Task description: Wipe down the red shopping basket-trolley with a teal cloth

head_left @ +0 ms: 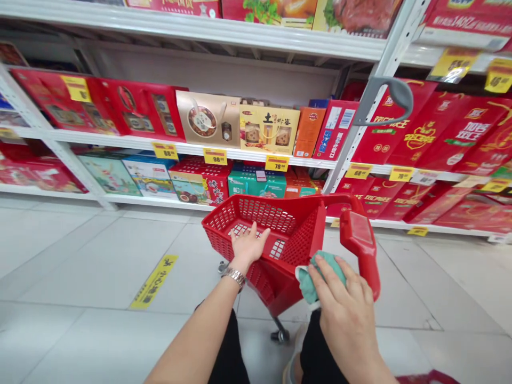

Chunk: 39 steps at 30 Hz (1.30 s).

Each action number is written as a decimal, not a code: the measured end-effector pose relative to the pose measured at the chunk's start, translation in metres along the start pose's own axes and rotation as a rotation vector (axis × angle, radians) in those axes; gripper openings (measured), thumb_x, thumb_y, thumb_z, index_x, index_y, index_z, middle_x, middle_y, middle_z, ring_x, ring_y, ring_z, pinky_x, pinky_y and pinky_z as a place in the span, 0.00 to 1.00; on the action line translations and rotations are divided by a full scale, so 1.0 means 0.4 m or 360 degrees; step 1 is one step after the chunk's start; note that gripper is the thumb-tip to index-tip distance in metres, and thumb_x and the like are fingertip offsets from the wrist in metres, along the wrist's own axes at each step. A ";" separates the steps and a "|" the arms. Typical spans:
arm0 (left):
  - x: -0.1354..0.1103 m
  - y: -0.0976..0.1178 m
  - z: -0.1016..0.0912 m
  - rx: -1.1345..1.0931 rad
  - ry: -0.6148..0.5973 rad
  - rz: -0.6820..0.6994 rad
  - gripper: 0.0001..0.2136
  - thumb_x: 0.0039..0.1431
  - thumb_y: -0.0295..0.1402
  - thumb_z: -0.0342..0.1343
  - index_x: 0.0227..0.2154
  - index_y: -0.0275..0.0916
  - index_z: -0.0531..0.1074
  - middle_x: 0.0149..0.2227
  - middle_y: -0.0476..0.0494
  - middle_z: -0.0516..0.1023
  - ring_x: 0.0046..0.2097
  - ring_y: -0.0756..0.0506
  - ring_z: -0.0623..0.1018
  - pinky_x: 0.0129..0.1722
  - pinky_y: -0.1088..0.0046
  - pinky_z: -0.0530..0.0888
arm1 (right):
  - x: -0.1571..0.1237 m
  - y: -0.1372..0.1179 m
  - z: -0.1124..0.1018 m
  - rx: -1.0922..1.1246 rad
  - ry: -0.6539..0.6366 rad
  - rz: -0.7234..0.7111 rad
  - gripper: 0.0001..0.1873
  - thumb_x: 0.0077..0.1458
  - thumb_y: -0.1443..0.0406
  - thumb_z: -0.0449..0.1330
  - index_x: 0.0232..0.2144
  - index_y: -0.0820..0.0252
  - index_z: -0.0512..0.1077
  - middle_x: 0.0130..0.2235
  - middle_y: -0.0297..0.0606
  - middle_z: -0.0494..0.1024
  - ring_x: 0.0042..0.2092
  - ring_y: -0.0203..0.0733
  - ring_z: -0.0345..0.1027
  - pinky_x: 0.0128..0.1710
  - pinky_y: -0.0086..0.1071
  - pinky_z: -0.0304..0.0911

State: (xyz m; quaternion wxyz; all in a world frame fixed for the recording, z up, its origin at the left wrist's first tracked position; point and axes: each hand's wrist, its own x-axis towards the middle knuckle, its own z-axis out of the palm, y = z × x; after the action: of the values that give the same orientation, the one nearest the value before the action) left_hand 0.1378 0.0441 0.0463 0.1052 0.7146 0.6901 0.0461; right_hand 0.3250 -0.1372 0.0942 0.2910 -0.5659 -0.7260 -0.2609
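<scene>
A red plastic shopping cart (296,277) stands in front of me, its perforated basket toward the shelves and its thick red handle (360,240) at the right. My left hand (248,246), with a metal watch (235,276) on the wrist, is at the basket's near rim. Its fingers are spread over the basket and hold nothing; whether the palm touches the rim I cannot tell. In my right hand (346,296) is a crumpled green cloth (314,280) with a white edge, against the cart's near side beside the handle. The fingers partly cover the cloth.
White store shelves (200,141) with boxed gifts and yellow price tags run across the front. A grey hook-shaped bracket (394,101) juts from the upright. A yellow floor sticker (154,281) lies left of the cart. Part of another red object (430,377) shows at bottom right.
</scene>
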 end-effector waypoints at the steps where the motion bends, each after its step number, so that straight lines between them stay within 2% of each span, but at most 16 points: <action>1: -0.005 0.014 -0.002 -0.0013 -0.0015 -0.0038 0.36 0.67 0.55 0.28 0.70 0.42 0.55 0.63 0.33 0.71 0.65 0.33 0.69 0.69 0.40 0.47 | 0.001 -0.002 0.009 -0.0024 0.0007 0.0029 0.26 0.54 0.76 0.53 0.52 0.54 0.75 0.56 0.38 0.79 0.58 0.59 0.64 0.54 0.51 0.56; 4: -0.029 0.059 -0.004 -0.0060 -0.0050 -0.0110 0.38 0.66 0.56 0.25 0.69 0.38 0.55 0.65 0.30 0.68 0.68 0.33 0.64 0.69 0.40 0.47 | 0.002 0.004 0.031 -0.0058 0.0000 0.0074 0.26 0.52 0.76 0.54 0.51 0.55 0.75 0.55 0.40 0.79 0.60 0.59 0.63 0.57 0.51 0.55; 6: -0.051 0.087 0.004 -0.0081 -0.0077 -0.0108 0.38 0.66 0.55 0.24 0.69 0.40 0.55 0.66 0.32 0.66 0.70 0.34 0.61 0.69 0.41 0.49 | 0.000 0.027 0.041 -0.0067 -0.0031 0.0134 0.26 0.51 0.76 0.54 0.50 0.55 0.76 0.55 0.40 0.79 0.60 0.58 0.63 0.57 0.50 0.55; 8: -0.072 0.104 0.016 -0.0118 -0.0102 -0.0047 0.37 0.67 0.56 0.24 0.70 0.42 0.54 0.68 0.35 0.63 0.71 0.36 0.59 0.69 0.41 0.49 | -0.005 0.066 0.047 -0.0069 -0.0071 0.0199 0.26 0.49 0.76 0.54 0.49 0.55 0.76 0.54 0.39 0.80 0.60 0.57 0.64 0.57 0.49 0.56; 10: -0.083 0.097 0.025 -0.0159 -0.0066 0.0075 0.36 0.67 0.57 0.27 0.70 0.45 0.51 0.71 0.38 0.57 0.73 0.37 0.54 0.69 0.39 0.48 | -0.014 0.117 0.049 -0.0063 -0.0100 0.0207 0.27 0.47 0.77 0.54 0.48 0.55 0.77 0.54 0.38 0.79 0.59 0.56 0.65 0.56 0.48 0.57; 12: -0.076 0.058 0.025 -0.0144 0.0066 0.0223 0.34 0.67 0.57 0.31 0.71 0.48 0.50 0.73 0.42 0.50 0.74 0.37 0.48 0.69 0.37 0.43 | -0.024 0.171 0.050 -0.0046 -0.0086 0.0147 0.28 0.47 0.77 0.53 0.48 0.55 0.77 0.54 0.38 0.79 0.59 0.55 0.65 0.56 0.48 0.58; 15: -0.036 -0.053 0.012 0.0024 0.0257 0.0324 0.32 0.68 0.53 0.36 0.70 0.46 0.51 0.74 0.42 0.45 0.75 0.37 0.43 0.69 0.37 0.36 | -0.032 0.241 0.054 -0.0024 -0.0035 0.0054 0.28 0.48 0.77 0.52 0.49 0.55 0.77 0.54 0.41 0.78 0.60 0.56 0.64 0.57 0.50 0.59; 18: 0.008 -0.168 0.000 0.0135 0.0144 0.0144 0.30 0.70 0.47 0.36 0.70 0.43 0.52 0.74 0.40 0.46 0.74 0.37 0.44 0.69 0.36 0.41 | -0.032 0.285 0.064 -0.0063 -0.0005 0.0077 0.27 0.49 0.78 0.52 0.48 0.56 0.77 0.53 0.42 0.79 0.60 0.57 0.63 0.58 0.51 0.60; 21: 0.023 -0.225 0.005 0.0158 -0.0010 0.0017 0.30 0.70 0.46 0.33 0.70 0.42 0.51 0.73 0.38 0.49 0.74 0.35 0.47 0.67 0.33 0.48 | -0.034 0.293 0.083 -0.0130 0.0045 0.0165 0.23 0.54 0.77 0.51 0.47 0.58 0.77 0.53 0.44 0.79 0.60 0.58 0.62 0.58 0.53 0.60; 25: 0.003 -0.217 0.027 0.0185 -0.0044 0.0036 0.30 0.70 0.46 0.32 0.71 0.42 0.50 0.73 0.41 0.47 0.74 0.36 0.44 0.68 0.35 0.44 | -0.049 0.235 0.128 -0.0040 0.0074 0.0207 0.22 0.59 0.77 0.50 0.49 0.59 0.77 0.55 0.44 0.78 0.63 0.58 0.59 0.60 0.56 0.57; 28: -0.018 -0.192 0.042 0.0194 -0.0004 0.0078 0.29 0.70 0.45 0.32 0.70 0.43 0.51 0.73 0.41 0.48 0.74 0.37 0.45 0.68 0.34 0.44 | -0.057 0.145 0.175 0.0118 0.0010 0.0145 0.24 0.61 0.77 0.48 0.50 0.59 0.76 0.56 0.43 0.77 0.64 0.56 0.58 0.62 0.57 0.56; 31: -0.034 -0.172 0.052 0.0128 0.0016 0.0090 0.29 0.70 0.44 0.33 0.70 0.43 0.51 0.73 0.39 0.51 0.74 0.37 0.47 0.67 0.33 0.46 | -0.054 0.034 0.229 0.0255 -0.0078 0.0053 0.24 0.62 0.77 0.48 0.51 0.56 0.76 0.57 0.39 0.77 0.64 0.54 0.59 0.63 0.54 0.58; 36: -0.049 -0.149 0.063 0.0004 0.0011 0.0052 0.28 0.71 0.42 0.31 0.70 0.42 0.52 0.73 0.41 0.51 0.74 0.38 0.46 0.67 0.34 0.45 | -0.057 -0.155 0.319 0.0546 -0.0084 -0.0297 0.21 0.64 0.73 0.52 0.55 0.52 0.74 0.59 0.36 0.76 0.65 0.50 0.59 0.63 0.50 0.62; 39: -0.054 -0.144 0.070 0.0007 0.0006 0.0054 0.27 0.72 0.41 0.32 0.70 0.44 0.53 0.73 0.43 0.51 0.74 0.36 0.47 0.67 0.33 0.46 | -0.071 -0.220 0.356 0.0626 -0.0010 -0.0508 0.18 0.66 0.70 0.55 0.54 0.50 0.75 0.59 0.35 0.76 0.66 0.47 0.60 0.62 0.49 0.63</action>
State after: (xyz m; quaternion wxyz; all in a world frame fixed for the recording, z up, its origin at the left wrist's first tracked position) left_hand 0.0864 0.0216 0.0084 0.1014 0.7262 0.6783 0.0477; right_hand 0.2266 -0.0749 -0.0295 0.3483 -0.3775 -0.8438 -0.1557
